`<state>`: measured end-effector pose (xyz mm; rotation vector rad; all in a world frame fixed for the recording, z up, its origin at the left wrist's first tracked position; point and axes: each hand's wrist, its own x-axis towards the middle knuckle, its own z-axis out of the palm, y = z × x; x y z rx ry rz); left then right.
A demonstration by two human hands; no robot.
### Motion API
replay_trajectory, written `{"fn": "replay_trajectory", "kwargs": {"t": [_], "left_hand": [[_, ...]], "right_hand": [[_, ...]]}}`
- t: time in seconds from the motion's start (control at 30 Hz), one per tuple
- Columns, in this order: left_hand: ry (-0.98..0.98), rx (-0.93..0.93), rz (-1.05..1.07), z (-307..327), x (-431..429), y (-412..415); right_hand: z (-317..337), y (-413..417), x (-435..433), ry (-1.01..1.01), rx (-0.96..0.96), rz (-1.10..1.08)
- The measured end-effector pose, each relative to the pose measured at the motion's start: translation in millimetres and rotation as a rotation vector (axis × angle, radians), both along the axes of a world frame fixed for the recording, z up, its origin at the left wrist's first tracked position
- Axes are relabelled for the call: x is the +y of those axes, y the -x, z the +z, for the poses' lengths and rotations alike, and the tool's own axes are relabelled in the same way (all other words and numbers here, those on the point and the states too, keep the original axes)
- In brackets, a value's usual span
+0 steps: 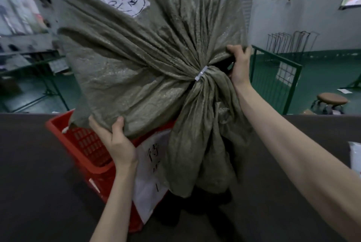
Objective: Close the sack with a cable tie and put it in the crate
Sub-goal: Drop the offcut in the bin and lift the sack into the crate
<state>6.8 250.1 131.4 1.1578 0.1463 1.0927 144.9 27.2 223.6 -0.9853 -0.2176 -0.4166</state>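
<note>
A big olive-green woven sack [136,56] fills the middle of the view, lifted above a red plastic crate [78,144]. A white cable tie [201,73] cinches its gathered neck, and the loose mouth hangs down below the tie. A white label with handwriting sits near the sack's top. My left hand [117,142] grips the sack's lower edge over the crate. My right hand [239,64] grips the bunched fabric just right of the tie. A white paper with handwriting [150,173] hangs on the crate's near side. Most of the crate's inside is hidden by the sack.
The crate stands on a dark tabletop [39,193]. Beyond the table are a green wire-mesh cage [273,79], a round brown stool [332,100], a green floor and metal racks at the left. A white item lies at the table's right edge [354,155].
</note>
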Motion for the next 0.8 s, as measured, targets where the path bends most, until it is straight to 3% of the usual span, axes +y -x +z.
{"fn": "replay_trajectory", "kwargs": {"t": [0.27, 0.43, 0.57, 0.8], "left_hand": [[-0.075, 0.194, 0.121, 0, 15, 8], [-0.172, 0.528, 0.162, 12, 20, 9], [-0.354, 0.748, 0.194, 16, 21, 14], [-0.623, 0.866, 0.337, 21, 17, 23]], "right_hand": [[-1, -35, 45, 0.074, 0.094, 0.073], [4, -58, 69, 0.300, 0.211, 0.126], [2, -78, 86, 0.510, 0.329, 0.124], [-20, -102, 87, 0.566, 0.471, 0.143]]}}
